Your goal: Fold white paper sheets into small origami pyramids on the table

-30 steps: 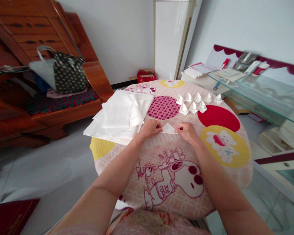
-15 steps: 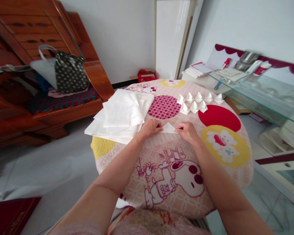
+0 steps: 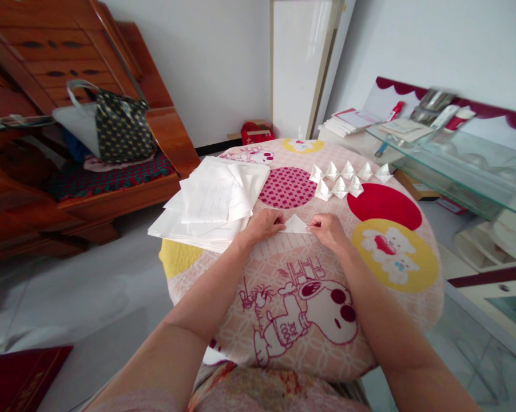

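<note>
A small white paper folded into a triangle (image 3: 296, 224) lies on the patterned tablecloth (image 3: 258, 252), its point facing away from me. My left hand (image 3: 266, 224) pinches its left corner, and the fingers of my right hand (image 3: 326, 227) are closed on its right corner. Beyond my right hand stand several folded white paper boats (image 3: 339, 186) in two rows. Left of my left hand rests an untidy stack of white paper sheets (image 3: 210, 197), some with faint print.
On the right is a glass shelf (image 3: 468, 166) bearing cups, a metal pot and papers. A wooden bench (image 3: 163, 137) with a dotted bag (image 3: 123, 129) stands at the left. Behind the table, a red item (image 3: 257, 133) sits on the floor by the wall.
</note>
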Demonstrator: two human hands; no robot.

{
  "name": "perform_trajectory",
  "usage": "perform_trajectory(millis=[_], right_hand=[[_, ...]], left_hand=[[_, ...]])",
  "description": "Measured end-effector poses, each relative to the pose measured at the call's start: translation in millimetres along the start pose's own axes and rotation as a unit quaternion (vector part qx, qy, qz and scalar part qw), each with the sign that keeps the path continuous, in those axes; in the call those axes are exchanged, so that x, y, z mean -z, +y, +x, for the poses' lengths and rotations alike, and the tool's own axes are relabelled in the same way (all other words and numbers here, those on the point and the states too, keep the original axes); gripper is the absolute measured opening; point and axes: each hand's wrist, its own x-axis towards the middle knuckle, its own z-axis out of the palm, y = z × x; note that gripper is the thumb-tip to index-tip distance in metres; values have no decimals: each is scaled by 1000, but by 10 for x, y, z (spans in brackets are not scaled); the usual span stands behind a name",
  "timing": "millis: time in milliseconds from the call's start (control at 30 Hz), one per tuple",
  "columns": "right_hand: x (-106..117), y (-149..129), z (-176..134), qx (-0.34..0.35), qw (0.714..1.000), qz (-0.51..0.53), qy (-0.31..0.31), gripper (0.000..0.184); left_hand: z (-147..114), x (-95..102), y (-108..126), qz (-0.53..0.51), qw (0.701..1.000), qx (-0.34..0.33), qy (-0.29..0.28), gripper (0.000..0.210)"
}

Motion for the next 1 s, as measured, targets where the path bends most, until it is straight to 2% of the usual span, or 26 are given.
perform_trajectory(millis=[167,300,433,667,867,933,1000], right_hand=[[10,-19,3,-6,1000,-6,-5,13],[28,-54,-12,-10,1000,-8,-3,12],[43,-71,-17,-21,1000,-15,-5,10],[42,-53,0,-27,999,-31,-9,11],[20,-21,5,-17,999,-35,-5,11],[45,-18,-2,-19,999,-37,21,10],[81,-35,-18,-10,997,-28,78,9]], left_hand=[[-40,-35,84,24,991,-127,34,27],[-58,-103,139,8,983,-181,-11,42],[-77,-127,137,25,982,-186,-32,51],[-110,-97,185,140,972,-182,-44,54],[-109,-125,203,185,962,-195,-42,55],[-112,-131,210,188,962,-192,-41,54],[-118,-127,224,187,963,-190,-39,52]])
